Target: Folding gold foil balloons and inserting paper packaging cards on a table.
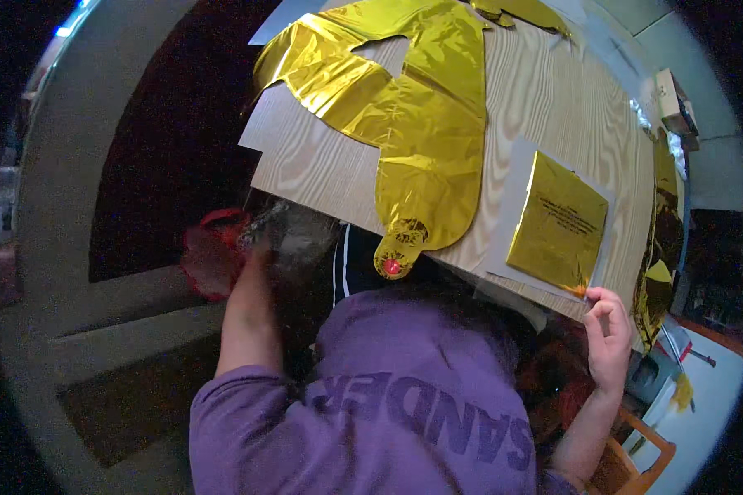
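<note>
My right hand (609, 338) pinches the near right corner of a pale, flat packet (510, 216) at the table's front edge. A folded gold foil balloon (557, 227) lies in or on that packet; I cannot tell which. Off the table's left side, my left hand (257, 247) is low, dark and smeared by motion. Crumpled clear plastic (301, 243) and a red thing (215, 256) are beside it, and its fingers do not show clearly. A large flat gold foil balloon (433, 124) is spread over the table, its round tab with a red spot hanging past the front edge.
The wood-grain table (520, 91) fills the upper middle. More gold foil (660, 223) hangs along its right side, and another piece (528, 12) lies at the far edge. A small box (675, 103) stands beyond the right corner. A wooden chair (644, 454) is at lower right.
</note>
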`<state>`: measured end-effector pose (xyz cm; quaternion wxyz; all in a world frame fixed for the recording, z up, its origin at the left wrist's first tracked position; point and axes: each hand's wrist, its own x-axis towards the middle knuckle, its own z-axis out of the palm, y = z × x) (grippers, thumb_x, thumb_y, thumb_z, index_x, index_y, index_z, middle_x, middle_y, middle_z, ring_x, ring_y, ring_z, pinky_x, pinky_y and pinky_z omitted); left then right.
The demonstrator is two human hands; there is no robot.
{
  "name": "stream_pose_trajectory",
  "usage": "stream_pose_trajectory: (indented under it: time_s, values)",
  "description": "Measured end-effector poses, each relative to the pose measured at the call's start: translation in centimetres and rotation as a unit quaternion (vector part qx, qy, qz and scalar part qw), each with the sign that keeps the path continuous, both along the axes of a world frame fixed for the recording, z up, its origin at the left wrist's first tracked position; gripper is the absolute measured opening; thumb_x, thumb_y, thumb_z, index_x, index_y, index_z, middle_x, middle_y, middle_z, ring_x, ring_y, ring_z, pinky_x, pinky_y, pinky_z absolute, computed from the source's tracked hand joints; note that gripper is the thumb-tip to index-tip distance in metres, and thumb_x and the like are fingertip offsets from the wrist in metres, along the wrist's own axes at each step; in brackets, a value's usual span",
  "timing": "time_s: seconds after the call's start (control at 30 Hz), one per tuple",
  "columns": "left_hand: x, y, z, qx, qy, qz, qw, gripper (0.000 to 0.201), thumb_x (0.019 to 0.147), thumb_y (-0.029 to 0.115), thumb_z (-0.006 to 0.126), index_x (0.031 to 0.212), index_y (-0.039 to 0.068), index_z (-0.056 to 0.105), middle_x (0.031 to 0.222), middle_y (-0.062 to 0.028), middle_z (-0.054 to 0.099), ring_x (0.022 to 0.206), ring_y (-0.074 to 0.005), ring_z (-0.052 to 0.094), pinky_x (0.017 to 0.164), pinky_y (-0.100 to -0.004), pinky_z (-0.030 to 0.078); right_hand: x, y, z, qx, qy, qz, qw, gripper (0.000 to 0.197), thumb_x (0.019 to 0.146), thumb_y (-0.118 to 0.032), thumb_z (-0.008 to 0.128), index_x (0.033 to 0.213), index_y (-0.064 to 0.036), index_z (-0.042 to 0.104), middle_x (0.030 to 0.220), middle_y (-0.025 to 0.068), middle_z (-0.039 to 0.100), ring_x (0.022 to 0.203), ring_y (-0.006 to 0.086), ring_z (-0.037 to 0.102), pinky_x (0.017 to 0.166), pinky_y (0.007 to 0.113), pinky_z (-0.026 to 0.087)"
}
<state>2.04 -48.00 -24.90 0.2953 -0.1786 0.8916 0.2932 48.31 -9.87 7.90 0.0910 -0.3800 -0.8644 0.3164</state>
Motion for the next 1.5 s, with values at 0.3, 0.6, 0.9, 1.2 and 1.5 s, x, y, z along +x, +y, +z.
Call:
stream_pose_trajectory:
  time_s: [0.3,0.6,0.9,1.2,1.5]
  values:
    - [0.3,2.5,4.7,0.235,-0.175,0.07,0.954,0.036,0.096,0.035,0.056,0.117,0.006,0.061,0.105,-0.0154,0.066,0.101,-0.0249,0.061,0.086,-0.041,0.049,0.4,0.0,-0.1,0.009,0.014,0.009,1.0,0.012,0.085,-0.004,0.065,0.085,-0.0028,0.054,0.116,0.0145,0.066,0.108,0.0284,0.062,0.098,0.037,0.045]
    - [2.3,2.5,10.6,0.393,-0.196,0.129,0.889,0.046,0.096,0.041,0.055,0.127,0.007,0.06,0.113,-0.0167,0.066,0.109,-0.0253,0.061,0.092,-0.0422,0.049,1.4,0.2,-1.2,0.007,0.061,0.037,0.997,0.012,0.081,-0.002,0.07,0.087,-0.0035,0.059,0.118,0.0155,0.066,0.11,0.0312,0.063,0.097,0.039,0.047]
    - [17.1,11.9,27.7,0.059,-0.221,-0.628,0.743,0.028,0.087,0.02,0.071,0.109,0.004,0.066,0.102,-0.0191,0.068,0.09,-0.0304,0.065,0.077,-0.0433,0.051,2.8,-0.5,-0.9,0.243,0.062,0.153,0.956,0.041,0.069,-0.014,0.083,0.104,-0.005,0.064,0.126,0.0145,0.062,0.117,0.035,0.059,0.099,0.045,0.044]
    - [22.0,22.5,26.5,0.294,0.497,-0.672,0.463,0.036,0.075,0.015,0.081,0.108,0.012,0.069,0.117,-0.0079,0.067,0.114,-0.0268,0.062,0.109,-0.0476,0.037,4.2,-0.7,-5.0,0.401,0.066,0.159,0.9,0.038,0.078,-0.014,0.077,0.114,-0.0066,0.068,0.124,0.0094,0.065,0.113,0.0266,0.06,0.096,0.043,0.047]
    - [23.1,22.5,27.2,0.301,0.398,-0.57,0.653,0.022,0.075,0.015,0.08,0.09,0.012,0.064,0.092,-0.0035,0.068,0.102,-0.0262,0.062,0.113,-0.0501,0.028,3.0,-0.2,-2.7,0.064,0.137,-0.006,0.988,0.018,0.079,-0.002,0.075,0.084,-0.0037,0.058,0.089,0.0077,0.062,0.077,0.0214,0.064,0.073,0.031,0.051]
